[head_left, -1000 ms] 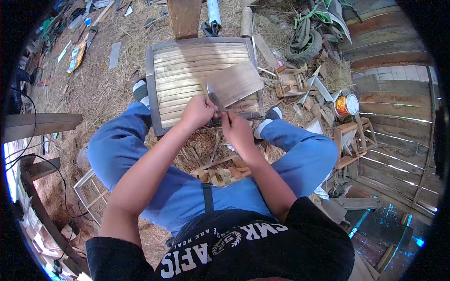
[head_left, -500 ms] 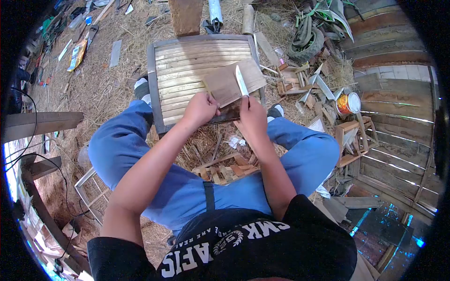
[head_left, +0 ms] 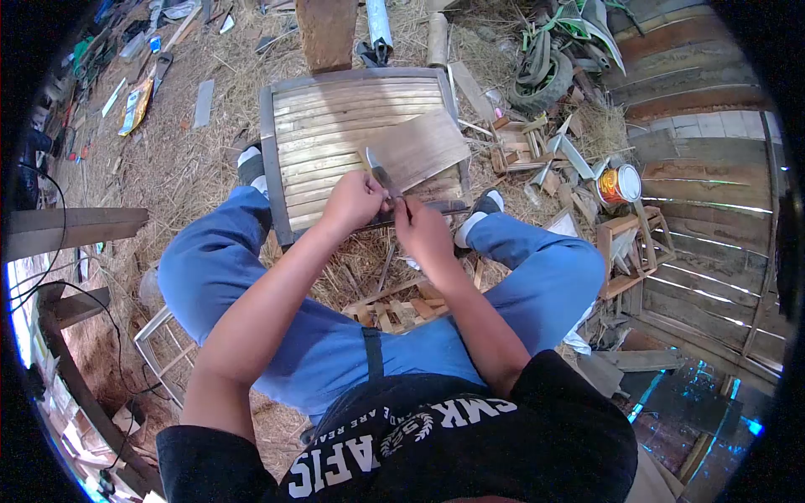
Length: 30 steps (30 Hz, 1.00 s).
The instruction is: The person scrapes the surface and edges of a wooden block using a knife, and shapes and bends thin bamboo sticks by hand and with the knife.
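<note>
A knife [head_left: 381, 174] with a pale, pointed blade and a darker lower part is in my right hand [head_left: 426, 239], its tip angled up and left. My left hand [head_left: 355, 199] is closed just left of the knife, fingertips close to the other hand; whatever it pinches is too small to make out. Beyond both hands a flat brown wooden board [head_left: 428, 151] lies slanted on a low slatted wooden panel [head_left: 314, 138] with a dark frame. The knife crosses the board's left end.
A wooden post [head_left: 325, 33] stands at the panel's far edge. Wood offcuts [head_left: 394, 314] lie between my legs. To the right are a tyre [head_left: 545, 84], a paint can [head_left: 620, 184] and a small wooden frame [head_left: 629, 251]. Straw covers the ground; a plank wall [head_left: 713, 226] rises at right.
My right hand has moved left towards my left hand, bringing the knife from the board's middle to its left end. The blade now tilts left. My left hand has barely shifted.
</note>
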Each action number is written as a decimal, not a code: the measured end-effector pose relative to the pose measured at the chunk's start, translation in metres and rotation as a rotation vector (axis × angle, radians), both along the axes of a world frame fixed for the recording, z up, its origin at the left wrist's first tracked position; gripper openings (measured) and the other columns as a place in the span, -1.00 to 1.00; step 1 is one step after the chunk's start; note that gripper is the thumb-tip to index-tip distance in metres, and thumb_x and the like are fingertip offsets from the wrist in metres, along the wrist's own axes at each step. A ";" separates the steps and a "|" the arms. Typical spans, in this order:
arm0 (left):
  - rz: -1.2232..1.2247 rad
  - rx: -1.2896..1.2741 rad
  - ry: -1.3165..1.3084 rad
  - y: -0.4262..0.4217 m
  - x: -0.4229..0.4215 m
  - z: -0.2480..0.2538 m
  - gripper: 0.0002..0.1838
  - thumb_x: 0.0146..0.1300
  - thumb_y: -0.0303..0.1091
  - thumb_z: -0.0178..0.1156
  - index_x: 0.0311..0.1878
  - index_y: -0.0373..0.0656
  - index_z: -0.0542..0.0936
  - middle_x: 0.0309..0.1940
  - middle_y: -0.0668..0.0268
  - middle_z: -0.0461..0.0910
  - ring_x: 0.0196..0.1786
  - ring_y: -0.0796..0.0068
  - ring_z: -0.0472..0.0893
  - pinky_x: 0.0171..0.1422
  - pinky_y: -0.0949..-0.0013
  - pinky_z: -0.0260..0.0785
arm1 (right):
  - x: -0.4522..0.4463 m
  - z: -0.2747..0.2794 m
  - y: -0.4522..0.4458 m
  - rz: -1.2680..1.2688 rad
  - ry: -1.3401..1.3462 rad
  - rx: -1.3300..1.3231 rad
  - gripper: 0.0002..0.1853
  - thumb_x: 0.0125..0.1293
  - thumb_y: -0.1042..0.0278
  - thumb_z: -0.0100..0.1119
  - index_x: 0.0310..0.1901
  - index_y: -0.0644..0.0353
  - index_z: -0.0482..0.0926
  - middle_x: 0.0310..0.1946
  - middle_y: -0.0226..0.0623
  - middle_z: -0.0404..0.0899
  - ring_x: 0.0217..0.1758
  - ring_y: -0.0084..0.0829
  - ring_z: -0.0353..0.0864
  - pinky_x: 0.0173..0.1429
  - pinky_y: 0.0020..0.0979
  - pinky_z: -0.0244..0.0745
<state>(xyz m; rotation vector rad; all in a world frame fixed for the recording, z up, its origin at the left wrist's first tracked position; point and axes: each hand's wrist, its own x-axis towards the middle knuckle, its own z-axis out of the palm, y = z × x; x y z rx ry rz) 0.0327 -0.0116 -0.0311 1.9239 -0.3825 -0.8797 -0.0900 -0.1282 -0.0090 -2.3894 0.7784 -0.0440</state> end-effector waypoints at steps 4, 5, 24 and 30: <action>-0.007 0.015 -0.013 0.002 0.000 0.001 -0.84 0.24 -0.38 0.25 -0.35 -0.30 0.67 -0.50 0.17 0.74 -0.43 0.36 0.72 -0.24 0.29 0.54 | 0.005 -0.005 -0.025 -0.098 -0.032 -0.014 -0.62 0.49 0.08 0.02 -0.28 0.25 0.61 -0.37 0.19 0.64 -0.23 0.26 0.64 -0.14 0.13 0.51; -0.006 0.017 -0.011 0.003 0.000 0.000 -0.84 0.24 -0.38 0.25 -0.35 -0.30 0.67 -0.50 0.17 0.74 -0.43 0.36 0.72 -0.24 0.29 0.54 | 0.004 -0.006 -0.028 -0.134 -0.054 -0.022 -0.63 0.49 0.08 0.02 -0.29 0.24 0.60 -0.37 0.18 0.64 -0.23 0.25 0.64 -0.15 0.12 0.51; -0.044 0.047 0.037 0.002 0.005 0.001 -0.88 0.20 -0.43 0.24 -0.37 -0.30 0.66 -0.46 0.24 0.73 -0.40 0.54 0.66 -0.29 0.44 0.47 | 0.008 0.011 -0.049 -0.180 -0.035 0.120 -0.63 0.48 0.07 -0.03 -0.18 0.21 0.63 -0.36 0.13 0.66 -0.19 0.22 0.66 -0.06 0.14 0.50; -0.052 0.062 0.058 -0.001 0.005 0.016 -0.87 0.23 -0.42 0.24 -0.33 -0.31 0.66 -0.45 0.24 0.74 -0.43 0.55 0.63 -0.29 0.43 0.46 | 0.000 0.001 -0.013 0.047 0.032 -0.017 -0.65 0.48 0.11 0.01 -0.23 0.24 0.62 -0.38 0.14 0.64 -0.22 0.25 0.63 -0.08 0.12 0.51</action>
